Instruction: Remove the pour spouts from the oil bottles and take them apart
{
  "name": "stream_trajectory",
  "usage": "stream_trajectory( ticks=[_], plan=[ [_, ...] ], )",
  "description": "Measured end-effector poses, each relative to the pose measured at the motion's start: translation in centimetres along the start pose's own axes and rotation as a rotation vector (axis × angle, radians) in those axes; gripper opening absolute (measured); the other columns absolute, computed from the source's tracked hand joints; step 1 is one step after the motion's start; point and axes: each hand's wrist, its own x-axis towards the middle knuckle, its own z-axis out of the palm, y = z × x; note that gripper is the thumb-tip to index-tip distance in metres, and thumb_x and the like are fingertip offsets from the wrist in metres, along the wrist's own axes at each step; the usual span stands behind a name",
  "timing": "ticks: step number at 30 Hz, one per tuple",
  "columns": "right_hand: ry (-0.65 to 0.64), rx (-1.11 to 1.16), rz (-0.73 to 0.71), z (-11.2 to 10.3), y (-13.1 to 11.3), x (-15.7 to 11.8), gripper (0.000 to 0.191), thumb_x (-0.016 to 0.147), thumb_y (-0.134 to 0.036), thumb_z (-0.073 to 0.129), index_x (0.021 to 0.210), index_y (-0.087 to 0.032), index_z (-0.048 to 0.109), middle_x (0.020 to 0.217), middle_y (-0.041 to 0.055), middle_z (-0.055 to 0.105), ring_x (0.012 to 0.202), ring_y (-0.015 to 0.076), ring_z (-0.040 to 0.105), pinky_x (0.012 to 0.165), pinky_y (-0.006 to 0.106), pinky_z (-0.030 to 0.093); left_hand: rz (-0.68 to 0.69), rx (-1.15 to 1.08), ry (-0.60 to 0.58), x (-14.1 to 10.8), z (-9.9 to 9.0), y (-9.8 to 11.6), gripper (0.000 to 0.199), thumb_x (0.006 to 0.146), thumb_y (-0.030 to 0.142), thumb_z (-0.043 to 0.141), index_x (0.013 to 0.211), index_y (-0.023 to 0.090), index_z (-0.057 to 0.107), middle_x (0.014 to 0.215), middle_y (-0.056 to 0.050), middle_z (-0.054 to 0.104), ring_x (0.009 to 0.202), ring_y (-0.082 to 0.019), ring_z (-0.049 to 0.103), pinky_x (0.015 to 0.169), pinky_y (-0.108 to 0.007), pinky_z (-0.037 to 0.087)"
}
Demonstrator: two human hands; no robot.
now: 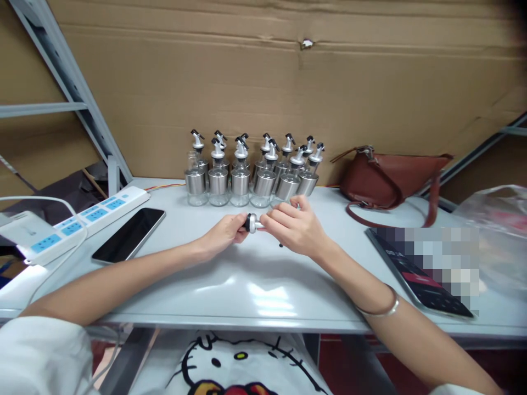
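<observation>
Above the middle of the table, my left hand (224, 235) is closed on the black end of a bottle pourer (253, 223) with a silver collar. My right hand (293, 226) pinches the thin silver spout end of the same pourer, its fingertips hiding the tip. Just below the right hand's fingers a small black piece (280, 245) shows; I cannot tell what it is. Behind both hands stand several glass bottles with steel sleeves (240, 180), most topped with silver and black pourers. The front-left bottle (196, 182) has a bare glass neck.
On the left lie a black phone (129, 235) and a white power strip (88, 222) with a cable. To the right are a brown bag (387, 178), a tablet (415, 274) and a clear plastic bag (500, 236). Cardboard (247, 82) walls off the back.
</observation>
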Motion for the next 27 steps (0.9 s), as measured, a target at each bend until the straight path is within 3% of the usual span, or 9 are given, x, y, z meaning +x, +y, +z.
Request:
stream_trajectory(
  ticks=[5, 8, 11, 14, 17, 21, 27],
  plan=[
    [0.069, 0.087, 0.038, 0.6, -0.4, 0.2, 0.044, 0.098, -0.041, 0.027, 0.075, -0.018, 0.057, 0.06, 0.0024, 0.054, 0.061, 0.015, 0.04, 0.069, 0.035, 0.02, 0.125, 0.174, 0.036, 0.0, -0.5, -0.2, 0.047, 0.086, 0.061, 0.03, 0.066, 0.019, 0.038, 0.06, 0.003, 0.034, 0.056, -0.012, 0.03, 0.056, -0.026, 0.029],
    [0.055, 0.258, 0.092, 1.0, -0.6, 0.1, 0.048, 0.098, -0.044, 0.023, 0.073, -0.017, 0.054, 0.057, 0.0, 0.051, 0.055, 0.0127, 0.038, 0.07, 0.033, 0.023, 0.258, 0.448, 0.065, 0.2, -1.2, -0.4, 0.044, 0.09, 0.052, 0.024, 0.066, 0.019, 0.039, 0.061, 0.002, 0.039, 0.059, -0.014, 0.035, 0.068, -0.031, 0.032],
    [0.01, 0.469, 0.18, 1.1, -0.8, 0.0, 0.054, 0.097, -0.051, 0.017, 0.066, -0.019, 0.047, 0.053, -0.0023, 0.047, 0.051, 0.012, 0.034, 0.069, 0.032, 0.026, 0.439, 0.759, 0.075, 0.5, -2.2, -0.6, 0.036, 0.089, 0.045, 0.029, 0.07, 0.019, 0.045, 0.066, -0.001, 0.048, 0.061, -0.016, 0.04, 0.082, -0.038, 0.028],
    [-0.018, 0.592, 0.277, 1.0, -0.7, -0.1, 0.059, 0.094, -0.06, 0.012, 0.058, -0.02, 0.036, 0.05, -0.0025, 0.042, 0.051, 0.013, 0.033, 0.066, 0.031, 0.028, 0.51, 0.944, 0.049, 0.7, -3.2, -0.7, 0.027, 0.086, 0.042, 0.037, 0.076, 0.019, 0.048, 0.078, -0.005, 0.056, 0.067, -0.018, 0.047, 0.089, -0.042, 0.024],
    [0.028, 0.626, 0.402, 0.7, -0.2, -0.3, 0.059, 0.092, -0.064, 0.013, 0.054, -0.021, 0.03, 0.049, -0.0015, 0.04, 0.053, 0.014, 0.036, 0.065, 0.03, 0.03, 0.487, 1.078, 0.035, 0.8, -3.8, -0.8, 0.023, 0.086, 0.038, 0.037, 0.079, 0.019, 0.048, 0.082, -0.006, 0.059, 0.072, -0.02, 0.05, 0.092, -0.042, 0.022],
    [0.166, 0.558, 0.537, 0.2, 0.6, -0.4, 0.055, 0.093, -0.059, 0.019, 0.056, -0.022, 0.034, 0.053, -0.0003, 0.046, 0.055, 0.0138, 0.041, 0.066, 0.029, 0.032, 0.34, 1.276, 0.101, 1.1, -4.1, -0.9, 0.026, 0.091, 0.032, 0.03, 0.081, 0.017, 0.049, 0.074, -0.006, 0.059, 0.069, -0.021, 0.052, 0.089, -0.045, 0.024],
    [0.214, 0.476, 0.451, 0.5, 0.6, -0.3, 0.044, 0.096, -0.047, 0.028, 0.066, -0.02, 0.047, 0.059, -0.0009, 0.055, 0.057, 0.0131, 0.047, 0.068, 0.028, 0.034, 0.131, 1.35, 0.135, 2.1, -4.9, -2.4, 0.017, 0.085, 0.029, 0.044, 0.09, 0.015, 0.052, 0.087, -0.011, 0.065, 0.082, -0.027, 0.059, 0.086, -0.046, 0.027]
  ],
)
